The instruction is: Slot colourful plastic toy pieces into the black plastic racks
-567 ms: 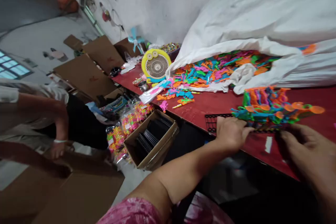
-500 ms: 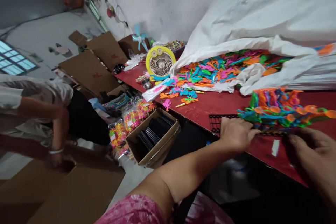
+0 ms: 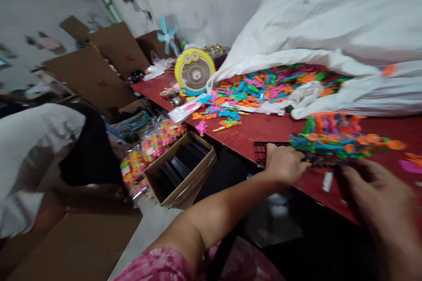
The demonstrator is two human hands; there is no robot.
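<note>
On the red tabletop lies a black plastic grid rack. Rows of colourful soft plastic figures, orange, green, blue and pink, stand in its right part. My left hand is closed over the rack's near edge, left of the figures. At the rack's right end is my right hand, blurred, with thumb and fingers apart; whether its fingertips touch the rack is unclear. A small white strip lies on the table between my hands.
Behind the rack, a white cloth sack spills a heap of similar figures. A yellow fan stands farther left. Below the table edge are a carton of black racks and bagged figures. A bent-over person is beside an open carton.
My view has swung slightly right, so the scene sits farther left. The other person has bent lower, and their arm no longer shows. My left hand stays on the rack.
</note>
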